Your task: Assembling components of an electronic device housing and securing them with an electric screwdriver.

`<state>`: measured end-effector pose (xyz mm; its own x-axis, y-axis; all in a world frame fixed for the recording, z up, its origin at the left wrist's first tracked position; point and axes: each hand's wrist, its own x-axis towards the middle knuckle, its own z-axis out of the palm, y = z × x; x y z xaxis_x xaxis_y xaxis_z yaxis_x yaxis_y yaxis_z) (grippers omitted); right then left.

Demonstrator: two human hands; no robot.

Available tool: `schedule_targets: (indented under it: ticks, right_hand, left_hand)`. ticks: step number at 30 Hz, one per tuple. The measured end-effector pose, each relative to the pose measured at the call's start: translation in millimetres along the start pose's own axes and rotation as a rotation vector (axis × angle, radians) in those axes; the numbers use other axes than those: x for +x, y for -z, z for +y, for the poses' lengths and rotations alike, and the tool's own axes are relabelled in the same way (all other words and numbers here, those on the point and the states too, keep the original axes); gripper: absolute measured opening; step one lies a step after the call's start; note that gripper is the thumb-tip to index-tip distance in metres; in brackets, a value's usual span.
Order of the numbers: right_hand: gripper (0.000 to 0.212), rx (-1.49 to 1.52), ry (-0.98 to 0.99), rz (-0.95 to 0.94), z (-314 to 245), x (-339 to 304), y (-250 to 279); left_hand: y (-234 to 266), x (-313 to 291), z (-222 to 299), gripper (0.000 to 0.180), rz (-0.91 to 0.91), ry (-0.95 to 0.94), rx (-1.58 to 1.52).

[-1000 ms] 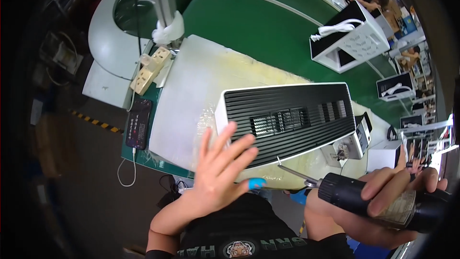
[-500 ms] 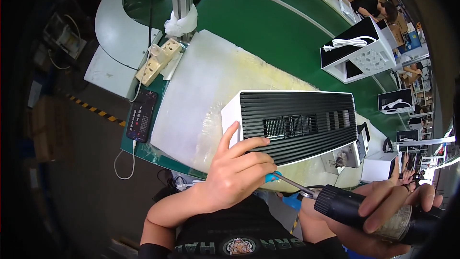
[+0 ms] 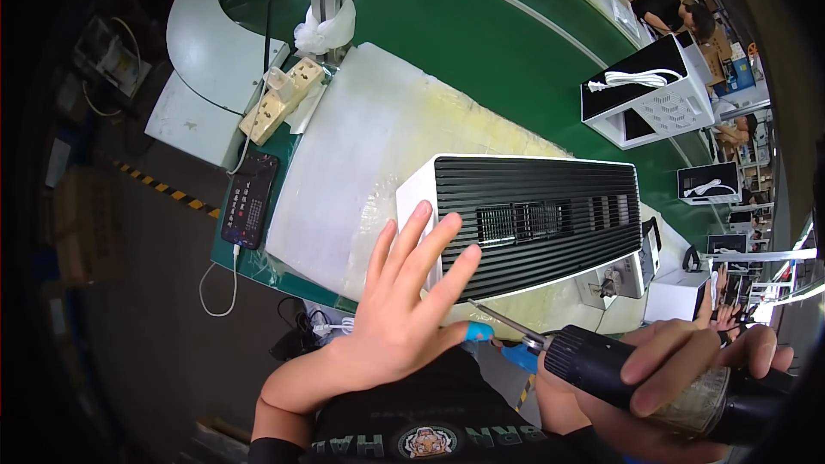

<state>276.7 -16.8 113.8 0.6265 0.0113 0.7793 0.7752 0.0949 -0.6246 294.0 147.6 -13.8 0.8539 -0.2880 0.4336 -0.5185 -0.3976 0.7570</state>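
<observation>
A white appliance housing with a black slatted grille (image 3: 524,271) lies in front of me, its grille facing up. My left hand (image 3: 404,301) is open, fingers spread over the housing's left end, with a blue wrap on the thumb. I cannot tell whether its fingertips touch the housing. My right hand (image 3: 679,369) is closed around a black power screwdriver (image 3: 593,359). Its thin metal bit points left toward the housing's near left edge, above my left thumb; contact at the tip is unclear.
A worn pale foam mat (image 3: 344,155) lies under the housing on the green bench (image 3: 447,26). To the left are a charging phone (image 3: 250,202) and a power strip (image 3: 284,103). Another white housing (image 3: 649,94) with a coiled white cord stands at right; people are beyond.
My left hand's fingers were bent together by the bit's tip; now they have spread and come away from it. The screwdriver has shifted slightly left, and its tip now shows.
</observation>
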Motion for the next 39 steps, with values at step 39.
schedule_targets:
  ticks: [39]
  right_hand:
    - [0.076,-0.442,0.094,0.158,47.4,0.1,-73.2]
  left_hand:
    - [-9.5,-1.5,-55.3,0.044,0.014,-0.284,-0.091]
